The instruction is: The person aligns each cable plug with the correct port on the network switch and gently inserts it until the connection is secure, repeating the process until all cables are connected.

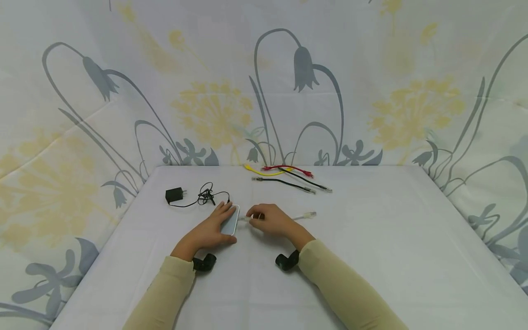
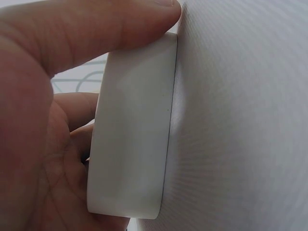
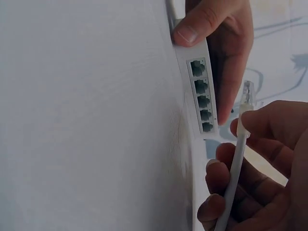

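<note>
A white network switch (image 1: 230, 225) lies on the table, held by my left hand (image 1: 208, 229) with the thumb at its near end and the fingers over its far end. In the right wrist view its row of several Ethernet ports (image 3: 203, 101) faces my right hand (image 1: 270, 220). That hand pinches a white Ethernet cable (image 3: 234, 178) just behind its clear plug (image 3: 247, 94), which points toward the switch and stands apart from the ports. The cable's other plug (image 1: 310, 214) rests on the table to the right. The left wrist view shows a blank white side (image 2: 132, 130) of the switch.
A black power adapter (image 1: 175, 195) sits at the back left, its bundled thin cord (image 1: 205, 196) running to the switch. Along the back lie a red cable (image 1: 288, 167), a yellow cable (image 1: 266, 174) and two black cables, one in front (image 1: 284, 183) and one behind (image 1: 307, 180).
</note>
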A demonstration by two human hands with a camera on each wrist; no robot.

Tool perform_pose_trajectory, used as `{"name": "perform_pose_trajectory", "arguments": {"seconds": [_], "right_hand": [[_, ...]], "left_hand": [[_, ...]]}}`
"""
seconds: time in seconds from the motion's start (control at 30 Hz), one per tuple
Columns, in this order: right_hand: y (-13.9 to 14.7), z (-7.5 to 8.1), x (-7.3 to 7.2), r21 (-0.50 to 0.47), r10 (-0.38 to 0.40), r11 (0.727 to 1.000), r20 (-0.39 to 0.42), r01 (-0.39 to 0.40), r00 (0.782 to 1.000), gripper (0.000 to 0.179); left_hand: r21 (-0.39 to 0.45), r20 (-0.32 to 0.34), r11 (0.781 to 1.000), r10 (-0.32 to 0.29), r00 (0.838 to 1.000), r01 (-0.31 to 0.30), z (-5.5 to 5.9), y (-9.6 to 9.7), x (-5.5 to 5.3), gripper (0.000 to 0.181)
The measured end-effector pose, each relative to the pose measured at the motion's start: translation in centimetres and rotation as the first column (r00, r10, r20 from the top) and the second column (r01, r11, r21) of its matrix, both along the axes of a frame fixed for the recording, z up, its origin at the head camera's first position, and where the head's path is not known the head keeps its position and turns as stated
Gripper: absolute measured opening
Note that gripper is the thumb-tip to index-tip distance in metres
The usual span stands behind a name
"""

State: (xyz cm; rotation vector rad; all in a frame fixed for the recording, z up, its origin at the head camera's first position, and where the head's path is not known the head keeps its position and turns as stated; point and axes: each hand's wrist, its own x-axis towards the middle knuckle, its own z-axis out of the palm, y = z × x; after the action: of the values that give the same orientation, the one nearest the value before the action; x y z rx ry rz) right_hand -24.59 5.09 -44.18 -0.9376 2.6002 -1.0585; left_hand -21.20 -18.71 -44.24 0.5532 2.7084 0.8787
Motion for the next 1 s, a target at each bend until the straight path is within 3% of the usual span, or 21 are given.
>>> {"name": "perform_pose_trajectory", "arguments": {"seconds": [0.5,1.0], "right_hand": [[-0.2,-0.5,1.0,0.037,-0.026,0.999,0.010,0.025,1.000,0.014],[-0.7,-0.3,2.1,0.064,-0.030,0.997,-0.079,0.035,0.996,0.009]], "left_hand": [[0.002,-0.024,1.000,0.007,1.000,-0.007,-0.1,0.2,0.1,0.092],[-0.017,-0.044,1.000,0.003,0.999,-0.004,-0.1,0.4,0.2,0.089]]}}
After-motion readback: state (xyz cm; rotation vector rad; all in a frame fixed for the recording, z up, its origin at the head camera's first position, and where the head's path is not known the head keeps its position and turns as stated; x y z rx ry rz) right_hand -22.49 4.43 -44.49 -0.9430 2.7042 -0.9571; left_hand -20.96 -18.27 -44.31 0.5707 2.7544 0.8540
